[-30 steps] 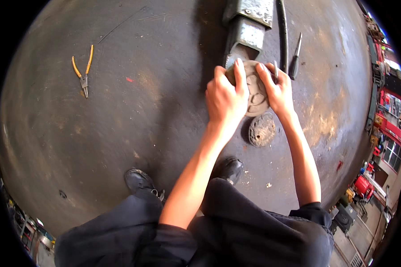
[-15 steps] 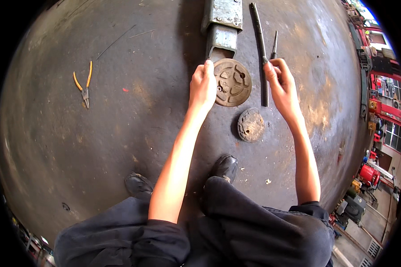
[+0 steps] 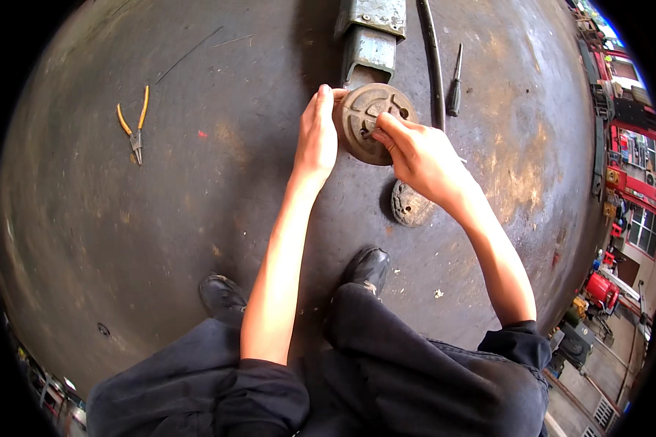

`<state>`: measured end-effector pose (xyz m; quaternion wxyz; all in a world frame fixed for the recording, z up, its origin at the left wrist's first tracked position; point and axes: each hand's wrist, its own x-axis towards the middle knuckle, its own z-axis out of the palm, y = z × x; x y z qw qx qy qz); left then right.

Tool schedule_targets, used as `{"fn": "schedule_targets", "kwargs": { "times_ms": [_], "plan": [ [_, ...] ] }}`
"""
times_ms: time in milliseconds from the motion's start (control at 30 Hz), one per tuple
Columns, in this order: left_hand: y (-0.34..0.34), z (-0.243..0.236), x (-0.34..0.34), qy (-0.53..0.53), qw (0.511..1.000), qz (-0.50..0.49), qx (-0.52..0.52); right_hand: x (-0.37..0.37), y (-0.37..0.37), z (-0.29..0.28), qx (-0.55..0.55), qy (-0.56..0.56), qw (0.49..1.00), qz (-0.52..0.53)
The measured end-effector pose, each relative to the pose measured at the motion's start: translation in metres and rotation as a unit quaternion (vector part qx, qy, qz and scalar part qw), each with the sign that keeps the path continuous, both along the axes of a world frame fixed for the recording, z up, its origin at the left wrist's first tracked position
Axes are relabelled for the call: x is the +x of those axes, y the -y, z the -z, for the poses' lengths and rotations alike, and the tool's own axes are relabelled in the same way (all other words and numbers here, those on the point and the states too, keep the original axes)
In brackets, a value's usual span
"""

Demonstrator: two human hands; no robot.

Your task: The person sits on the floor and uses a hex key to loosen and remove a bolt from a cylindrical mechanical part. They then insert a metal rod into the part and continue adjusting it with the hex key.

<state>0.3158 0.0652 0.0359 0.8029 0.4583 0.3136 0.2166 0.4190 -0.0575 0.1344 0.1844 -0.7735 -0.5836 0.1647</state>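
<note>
A brown round metal pad (image 3: 364,109) with raised ribs and holes sits tilted at the end of a grey steel lift arm (image 3: 372,51). My left hand (image 3: 317,138) is closed around the pad's left rim, with some fingers hidden behind it. Over the pad's face, my right hand (image 3: 419,156) pinches with thumb and forefinger beside a hole; whatever lies between those fingertips is too small to make out. Below my right hand, a worn round rubber pad (image 3: 410,206) lies on the floor, partly covered by it. A dark-handled screwdriver (image 3: 455,84) rests to the right.
Orange-handled pliers (image 3: 135,131) lie open on the dark floor (image 3: 175,204) at left, near a thin wire (image 3: 189,54). A long dark rod (image 3: 431,58) runs beside the lift arm. My shoes (image 3: 369,268) are close below. Red shop equipment (image 3: 603,290) stands far right.
My right hand has let go of the screwdriver on the floor and moved left onto the metal pad. The pad has tilted, showing its left edge, while my left hand has shifted slightly left.
</note>
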Motion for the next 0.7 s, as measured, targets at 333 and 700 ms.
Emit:
{"fn": "schedule_targets", "kwargs": {
  "times_ms": [333, 700],
  "plan": [
    [-0.003, 0.0, -0.005, 0.027, 0.999, 0.006, -0.026, 0.025, -0.015, 0.002, -0.017, 0.106, 0.982, -0.157],
    [0.006, 0.006, -0.006, 0.007, 0.999, 0.007, 0.054, 0.036, -0.023, -0.008, -0.115, 0.213, 0.932, -0.27]
  ]
}}
